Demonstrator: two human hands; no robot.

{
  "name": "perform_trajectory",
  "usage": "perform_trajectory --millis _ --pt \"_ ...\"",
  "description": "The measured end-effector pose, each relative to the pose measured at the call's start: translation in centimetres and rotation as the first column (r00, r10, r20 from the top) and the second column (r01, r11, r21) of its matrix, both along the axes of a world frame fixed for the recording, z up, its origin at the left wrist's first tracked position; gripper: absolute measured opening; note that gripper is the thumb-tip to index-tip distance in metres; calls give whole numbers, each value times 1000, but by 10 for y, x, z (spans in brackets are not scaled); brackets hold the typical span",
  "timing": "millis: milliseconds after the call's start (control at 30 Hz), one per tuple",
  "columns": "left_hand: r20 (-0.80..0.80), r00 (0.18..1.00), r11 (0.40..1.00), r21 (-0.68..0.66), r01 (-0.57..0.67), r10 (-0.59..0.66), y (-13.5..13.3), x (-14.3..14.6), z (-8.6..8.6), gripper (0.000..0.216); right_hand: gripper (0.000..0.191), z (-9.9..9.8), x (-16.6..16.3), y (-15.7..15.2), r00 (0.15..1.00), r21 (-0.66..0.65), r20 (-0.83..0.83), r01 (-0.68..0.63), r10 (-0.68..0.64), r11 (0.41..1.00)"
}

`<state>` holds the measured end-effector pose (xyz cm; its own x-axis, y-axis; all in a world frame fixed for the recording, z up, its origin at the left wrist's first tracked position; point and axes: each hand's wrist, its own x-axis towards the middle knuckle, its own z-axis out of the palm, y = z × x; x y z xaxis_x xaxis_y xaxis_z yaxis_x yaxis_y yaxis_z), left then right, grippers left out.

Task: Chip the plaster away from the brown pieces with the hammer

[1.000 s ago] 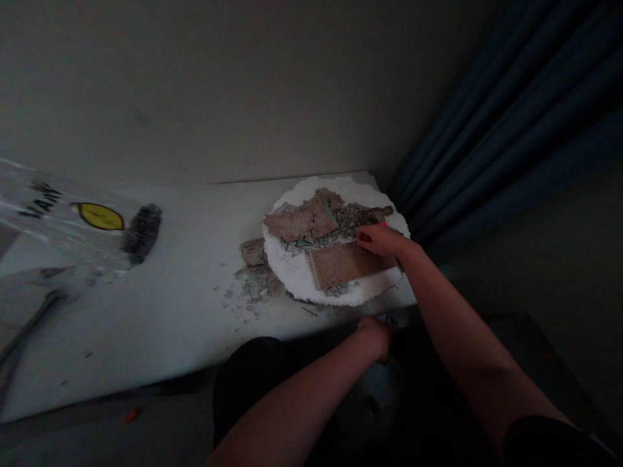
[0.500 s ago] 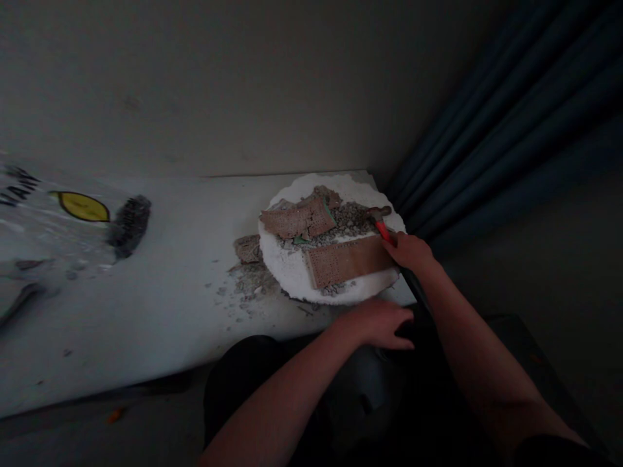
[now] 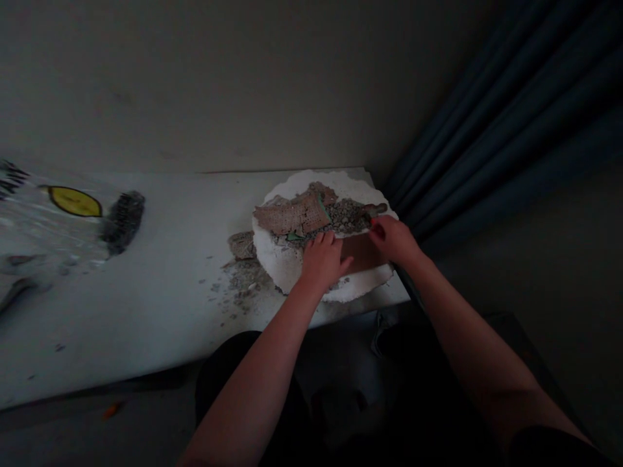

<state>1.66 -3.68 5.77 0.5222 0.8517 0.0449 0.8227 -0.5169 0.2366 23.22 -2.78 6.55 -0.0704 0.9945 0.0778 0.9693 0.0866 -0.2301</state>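
A flat brown slab (image 3: 363, 253) with a dotted, perforated end lies on a round white board (image 3: 287, 264). My left hand (image 3: 322, 261) rests over the slab's left end, fingers toward its far edge and thumb apart; it covers that end. My right hand (image 3: 393, 239) is closed around the red handle of a hammer (image 3: 374, 209), above the slab's right end. The hammer's dark head lies by grey rubble (image 3: 346, 216) on the board. Left of the rubble is a broken, perforated brown piece (image 3: 292, 216) with green edges.
The board sits at the right end of a white table (image 3: 165, 292). A grey-brown chunk (image 3: 242, 245) and crumbs lie left of it. Farther left is a clear plastic bag (image 3: 53, 214) with a yellow mark. A blue curtain (image 3: 477, 123) hangs at the right, a wall behind.
My left hand has moved up and left from the table's front edge onto the slab. My right hand has shifted slightly up and left, still holding the hammer.
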Motion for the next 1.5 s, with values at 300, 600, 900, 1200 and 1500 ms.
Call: perform_trajectory --millis 300,600,900,1200,1500 --pt "-26 1000 1000 -1 -9 9 7 1 -3 40 16 -16 -27 18 974 -98 39 -217 222 971" --pt "12 1000 1000 -4 -5 5 8 2 -3 40 9 -16 -24 26 987 -149 -57 -154 147 977" --pt "61 998 1000 -5 6 -6 9 1 -7 39 4 -12 -18 43 972 -258 -168 -203 163 945" --pt "69 998 1000 -7 12 -12 9 2 -6 42 4 -13 -19 44 971 -280 -191 -197 147 940" --pt "103 993 998 -23 54 -51 10 3 -11 67 4 -15 -17 42 966 -274 -200 -215 163 938"
